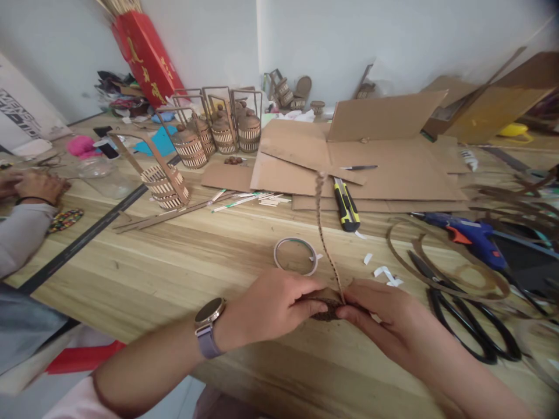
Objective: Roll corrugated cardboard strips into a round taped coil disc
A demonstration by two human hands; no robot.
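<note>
Close to the table's near side, my left hand [262,305] and my right hand [386,317] pinch a small brown flat piece [326,314] between thumbs and fingers. Most of the piece is hidden by the fingers; its visible edge looks dark and rough. A thin braided cord [323,230] rises from it beside my right fingertips, its far end loose and slightly frayed. Just beyond my left hand lies a tape roll [276,255]. Black scissors [465,320] rest to the right of my right hand.
A yellow-black utility knife [347,206] lies before cardboard sheets [393,169]. A blue glue gun [474,235] and curled brown strips [397,244] are at right. Several small handled baskets [225,131] stand behind; one basket [163,186] stands nearer. Another person's hands [39,186] are at left.
</note>
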